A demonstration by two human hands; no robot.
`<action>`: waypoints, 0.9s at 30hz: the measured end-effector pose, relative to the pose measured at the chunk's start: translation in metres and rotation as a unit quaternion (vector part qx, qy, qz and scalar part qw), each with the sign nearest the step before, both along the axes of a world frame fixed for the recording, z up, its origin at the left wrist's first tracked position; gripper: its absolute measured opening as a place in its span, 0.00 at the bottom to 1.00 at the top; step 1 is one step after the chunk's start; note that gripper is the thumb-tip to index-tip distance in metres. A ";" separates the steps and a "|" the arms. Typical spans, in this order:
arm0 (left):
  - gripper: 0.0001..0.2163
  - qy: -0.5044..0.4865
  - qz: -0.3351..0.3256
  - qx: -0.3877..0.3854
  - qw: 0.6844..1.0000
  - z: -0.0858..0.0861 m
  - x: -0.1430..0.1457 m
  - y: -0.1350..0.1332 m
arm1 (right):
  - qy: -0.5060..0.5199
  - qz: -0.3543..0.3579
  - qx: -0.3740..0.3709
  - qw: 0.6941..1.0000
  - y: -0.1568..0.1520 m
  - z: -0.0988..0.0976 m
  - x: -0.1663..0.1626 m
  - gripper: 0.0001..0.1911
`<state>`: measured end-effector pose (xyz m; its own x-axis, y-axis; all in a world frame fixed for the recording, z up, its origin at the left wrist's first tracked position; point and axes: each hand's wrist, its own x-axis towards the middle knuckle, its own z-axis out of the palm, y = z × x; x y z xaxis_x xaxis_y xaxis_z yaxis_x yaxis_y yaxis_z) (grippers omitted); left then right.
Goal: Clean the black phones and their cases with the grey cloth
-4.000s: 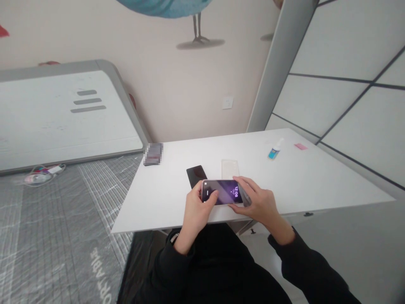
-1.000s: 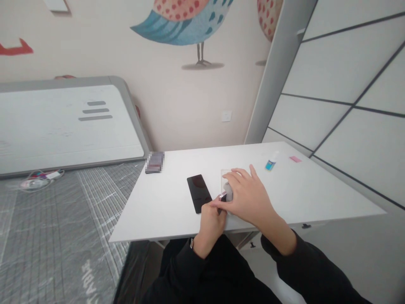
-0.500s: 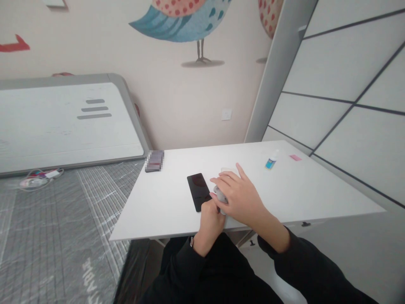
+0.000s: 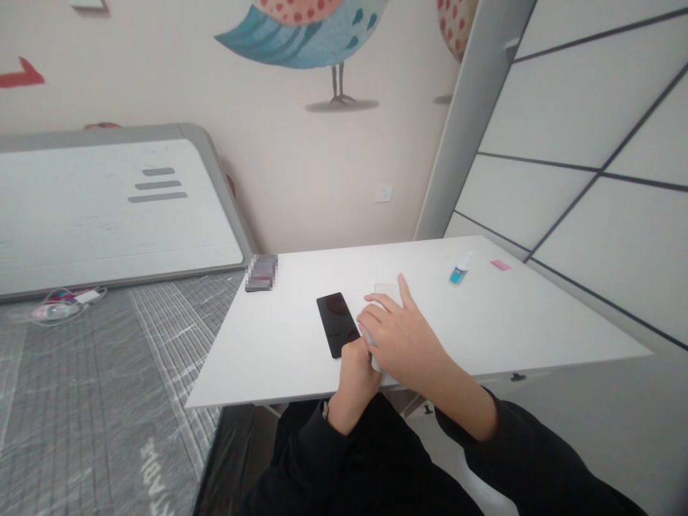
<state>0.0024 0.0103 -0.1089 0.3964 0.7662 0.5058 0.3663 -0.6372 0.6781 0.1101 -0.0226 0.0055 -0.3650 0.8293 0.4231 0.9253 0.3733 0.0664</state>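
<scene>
Near the front edge of the white table, my left hand is closed round a small pale object, whose kind I cannot make out. My right hand lies over that object with its fingers curled against it and one finger sticking up, so most of it is hidden. Just left of the hands, a black smartphone lies flat, its near corner beside my left hand. Beyond my right hand a flat whitish piece shows on the table, partly covered.
A small clear bottle with a blue label lies toward the right rear, near a pink slip. At the back left corner sits a blurred dark item. White panels border the right side, and a wall stands behind the table.
My right hand has slid slightly down over the pale object, and its fingers have curled in more. The grey part that showed between the hands is now covered. My left hand stays put.
</scene>
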 end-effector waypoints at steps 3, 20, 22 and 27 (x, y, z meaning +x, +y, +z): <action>0.07 0.004 0.009 0.000 1.000 0.002 0.000 0.000 | 0.044 0.032 0.012 0.998 0.003 -0.003 0.007 0.10; 0.08 0.023 0.009 0.014 1.000 0.000 -0.002 0.001 | -0.026 0.022 0.018 0.999 0.001 -0.003 -0.003 0.12; 0.08 0.020 0.010 0.014 1.000 0.001 -0.002 0.000 | -0.004 0.027 0.013 1.000 0.001 -0.002 0.003 0.11; 0.10 0.006 0.003 0.003 1.000 0.006 0.001 -0.002 | 0.041 -0.087 0.005 0.995 -0.004 0.004 0.019 0.28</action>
